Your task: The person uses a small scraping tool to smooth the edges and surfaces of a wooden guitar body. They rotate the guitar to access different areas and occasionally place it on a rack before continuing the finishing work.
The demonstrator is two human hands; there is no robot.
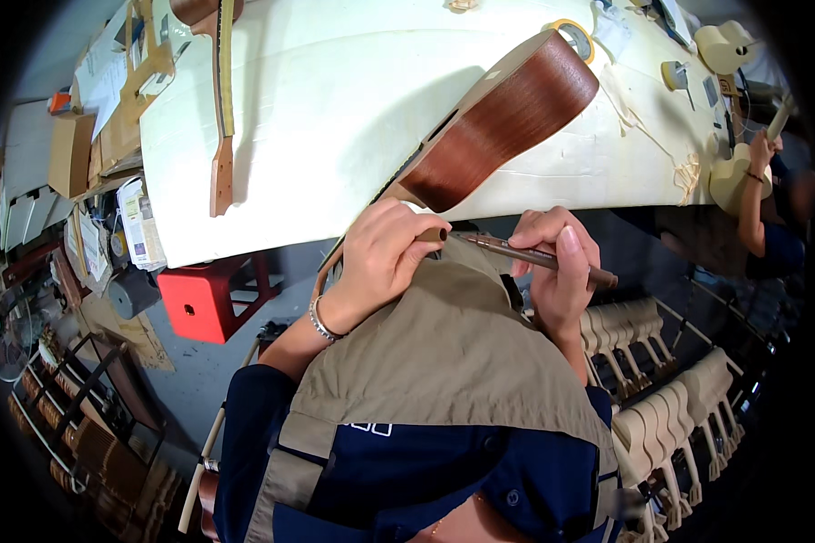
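Observation:
My left hand (380, 249) is closed, pinching a brown marker cap (435, 234) whose open end points right. My right hand (560, 262) grips a brown marker (539, 257), its uncapped tip pointing left toward the cap, a small gap apart. A reddish-brown ukulele (525, 122) lies tilted on its side on the padded white table (317, 136), its body up and to the right. Its neck runs down behind my left hand; whether those fingers also touch it I cannot tell.
Another ukulele (224, 118) lies at the table's far left. Tape rolls (575, 38) sit at the back right. A red stool (204, 303) stands on the floor at left. Racks of pale unfinished instruments (670, 416) are at lower right. A co-worker's arm (753, 195) shows at far right.

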